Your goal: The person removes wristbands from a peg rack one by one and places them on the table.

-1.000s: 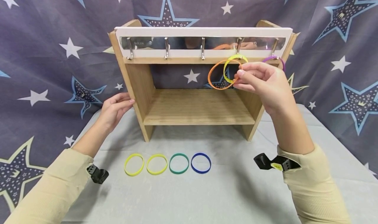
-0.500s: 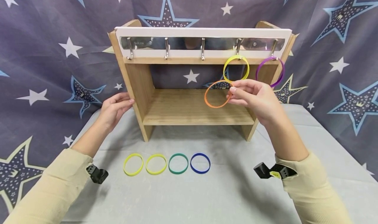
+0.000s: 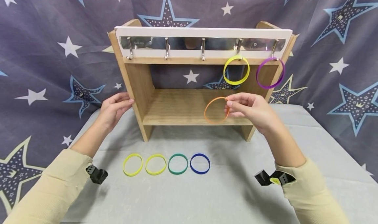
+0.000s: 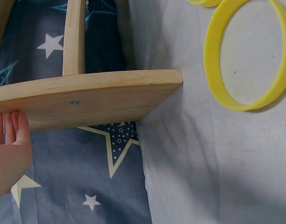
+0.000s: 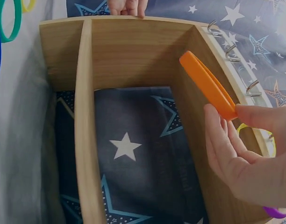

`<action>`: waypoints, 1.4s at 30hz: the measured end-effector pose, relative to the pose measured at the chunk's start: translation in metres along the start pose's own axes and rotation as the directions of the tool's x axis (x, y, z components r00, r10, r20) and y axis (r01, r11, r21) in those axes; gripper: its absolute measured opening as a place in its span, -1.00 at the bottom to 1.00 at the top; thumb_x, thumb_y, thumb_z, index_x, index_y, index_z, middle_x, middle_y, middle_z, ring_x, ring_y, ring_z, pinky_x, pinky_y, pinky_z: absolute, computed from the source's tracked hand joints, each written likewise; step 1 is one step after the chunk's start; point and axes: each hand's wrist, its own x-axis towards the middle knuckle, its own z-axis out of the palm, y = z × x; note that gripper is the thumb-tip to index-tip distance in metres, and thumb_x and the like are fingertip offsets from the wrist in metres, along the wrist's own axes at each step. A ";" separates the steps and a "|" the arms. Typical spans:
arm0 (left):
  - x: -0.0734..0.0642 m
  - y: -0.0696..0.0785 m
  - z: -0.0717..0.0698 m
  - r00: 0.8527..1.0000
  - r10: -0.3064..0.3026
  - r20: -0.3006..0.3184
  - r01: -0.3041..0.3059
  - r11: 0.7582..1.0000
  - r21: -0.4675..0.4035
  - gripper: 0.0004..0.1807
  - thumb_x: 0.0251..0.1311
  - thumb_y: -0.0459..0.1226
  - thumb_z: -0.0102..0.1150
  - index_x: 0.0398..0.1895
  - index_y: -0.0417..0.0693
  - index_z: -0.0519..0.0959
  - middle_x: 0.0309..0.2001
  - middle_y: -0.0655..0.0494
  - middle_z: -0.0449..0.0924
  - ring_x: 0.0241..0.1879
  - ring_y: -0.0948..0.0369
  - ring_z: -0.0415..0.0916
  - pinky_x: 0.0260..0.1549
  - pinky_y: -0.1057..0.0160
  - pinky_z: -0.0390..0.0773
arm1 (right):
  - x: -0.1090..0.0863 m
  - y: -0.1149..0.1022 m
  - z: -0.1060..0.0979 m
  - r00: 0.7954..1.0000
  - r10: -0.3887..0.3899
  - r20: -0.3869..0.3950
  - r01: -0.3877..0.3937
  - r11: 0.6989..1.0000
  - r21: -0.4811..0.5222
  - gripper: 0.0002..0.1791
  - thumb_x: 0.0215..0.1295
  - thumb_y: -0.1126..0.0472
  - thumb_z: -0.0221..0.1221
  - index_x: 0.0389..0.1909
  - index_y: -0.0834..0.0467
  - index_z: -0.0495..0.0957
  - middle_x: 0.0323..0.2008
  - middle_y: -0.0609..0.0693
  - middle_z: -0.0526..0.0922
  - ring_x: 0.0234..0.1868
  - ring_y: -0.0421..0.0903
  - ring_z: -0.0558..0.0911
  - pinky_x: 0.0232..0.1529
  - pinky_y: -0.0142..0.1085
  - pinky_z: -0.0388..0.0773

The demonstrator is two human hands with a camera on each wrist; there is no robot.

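My right hand [image 3: 251, 112] pinches an orange silicone wristband [image 3: 205, 114] between thumb and fingers, in front of the wooden shelf's lower board. The right wrist view shows the orange wristband [image 5: 206, 84] edge-on at the fingertips. With fingers nearly straight, my left hand [image 3: 115, 110] touches the outer face of the left side panel [image 4: 101, 100]. A yellow wristband [image 3: 225, 71] hangs from the fourth hook, and a purple wristband [image 3: 283, 73] from the hook at the far right. The three hooks to the left carry nothing.
On the grey cloth before the wooden shelf [image 3: 198, 119] lie two yellow wristbands, one leftmost [image 3: 124, 166] and another [image 3: 146, 166] beside it, then a green wristband [image 3: 169, 166] and a blue wristband [image 3: 191, 166]. A star-patterned curtain [image 3: 44, 53] hangs behind.
My right hand has come down from beside the fourth hook, carrying the orange wristband to just above the shelf board. The hanging purple wristband is now uncovered. My left hand stays in place.
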 end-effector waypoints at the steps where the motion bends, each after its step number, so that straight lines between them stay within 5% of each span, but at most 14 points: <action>1: 0.000 0.000 0.000 1.000 0.000 0.000 0.000 1.000 0.003 -0.76 0.19 -0.56 0.05 -0.30 -0.11 0.64 -0.33 0.12 0.66 -0.25 0.32 0.64 -0.10 0.46 0.62 | 0.000 0.002 0.000 1.000 0.008 0.004 -0.008 1.000 -0.014 -0.93 0.32 0.28 0.15 -0.24 0.08 0.59 -0.42 -0.18 0.72 -0.33 -0.29 0.71 -0.14 -0.37 0.70; 16: 0.000 0.001 0.000 1.000 0.001 -0.001 -0.001 1.000 0.015 -0.76 0.21 -0.55 0.05 -0.30 -0.10 0.65 -0.33 0.13 0.68 -0.24 0.32 0.64 -0.10 0.47 0.62 | -0.003 0.021 -0.009 0.988 0.135 0.076 -0.128 0.988 -0.091 -0.61 0.33 0.25 0.15 0.04 0.47 0.42 -0.41 -0.15 0.72 -0.30 -0.28 0.71 -0.16 -0.39 0.70; 42: 0.000 0.000 -0.001 1.000 0.003 0.002 -0.003 1.000 -0.007 -0.75 0.20 -0.57 0.03 -0.30 -0.12 0.64 -0.33 0.11 0.68 -0.25 0.31 0.64 -0.10 0.46 0.62 | -0.009 0.068 -0.023 0.946 0.277 0.168 -0.268 0.960 -0.075 -0.60 0.34 0.34 0.10 0.08 0.55 0.35 -0.42 -0.17 0.70 -0.31 -0.30 0.69 -0.09 -0.31 0.70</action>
